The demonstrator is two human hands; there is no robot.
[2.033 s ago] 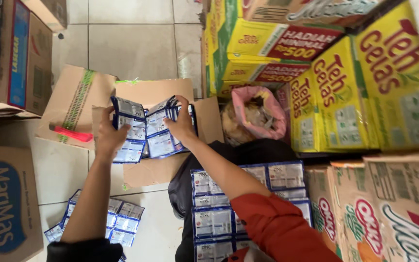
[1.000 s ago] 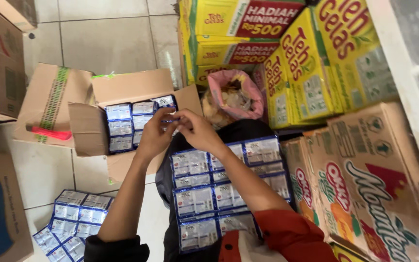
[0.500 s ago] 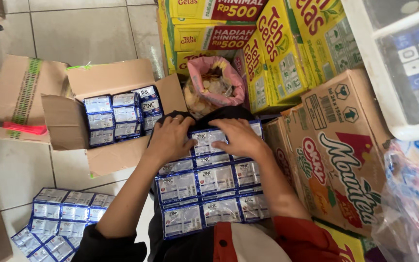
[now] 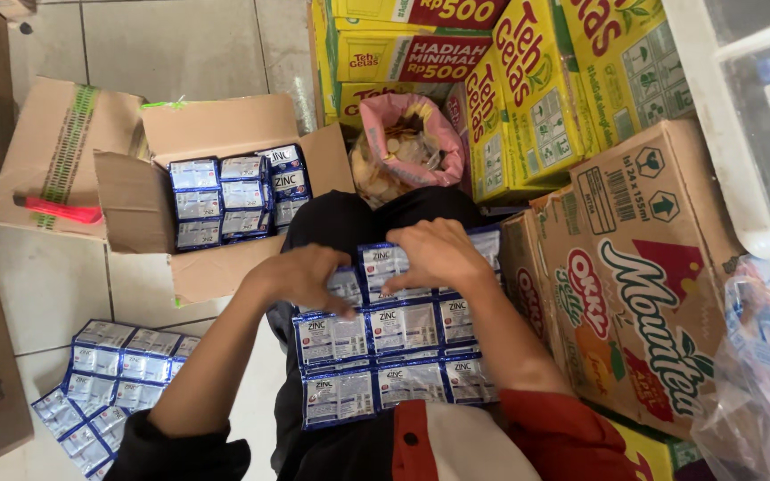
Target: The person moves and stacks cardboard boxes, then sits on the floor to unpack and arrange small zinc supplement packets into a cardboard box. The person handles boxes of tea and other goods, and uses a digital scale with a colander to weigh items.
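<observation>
Your sachet sheets (image 4: 385, 343) show blue with white panels, like those in the brown cardboard box (image 4: 158, 134). Yellow cartons (image 4: 536, 98) carry red lettering; the bag (image 4: 403, 120) is pink.

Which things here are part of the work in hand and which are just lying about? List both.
In hand:
- left hand and right hand, both resting on the sheet of blue sachets on the lap
- open cardboard box of sachets
- sachet sheets on the floor

Lying about:
- pink bag of coins
- yellow tea cartons
- red cutter
- brown jelly-drink carton
</observation>
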